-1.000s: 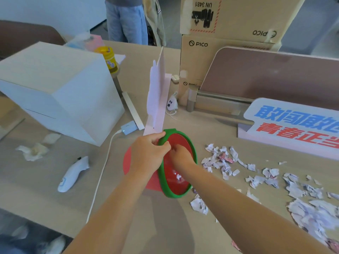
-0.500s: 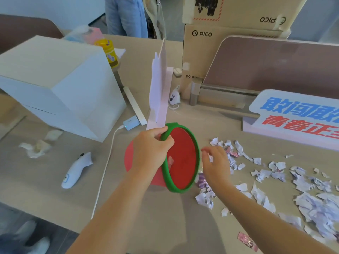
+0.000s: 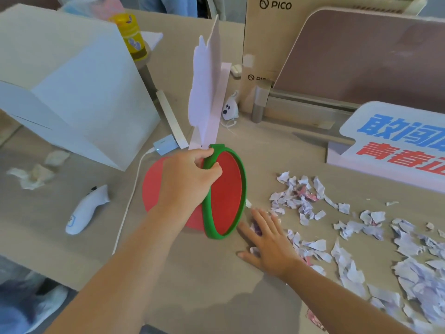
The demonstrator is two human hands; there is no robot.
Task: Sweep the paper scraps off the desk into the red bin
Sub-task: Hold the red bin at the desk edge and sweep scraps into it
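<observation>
The red bin (image 3: 226, 191) with a green rim lies tipped on its side on the desk, its mouth facing right. My left hand (image 3: 186, 180) grips the top of the green rim. My right hand (image 3: 267, 239) lies flat on the desk just right of the bin's mouth, fingers spread, resting on a few paper scraps. Many torn white and purple paper scraps (image 3: 303, 198) are scattered over the desk to the right, with a thicker heap (image 3: 419, 278) near the right edge.
A large white box (image 3: 72, 85) stands at the left. A white controller (image 3: 86, 209) and a white cable (image 3: 130, 203) lie left of the bin. A white cardboard cutout (image 3: 207, 92) stands behind it. A sign with coloured characters (image 3: 399, 141) and PICO cartons (image 3: 269, 32) stand behind.
My right hand came out of the bin, moved right to the scraps, and now lies flat lower on the desk by the bin's mouth. My left hand keeps its grip on the rim.
</observation>
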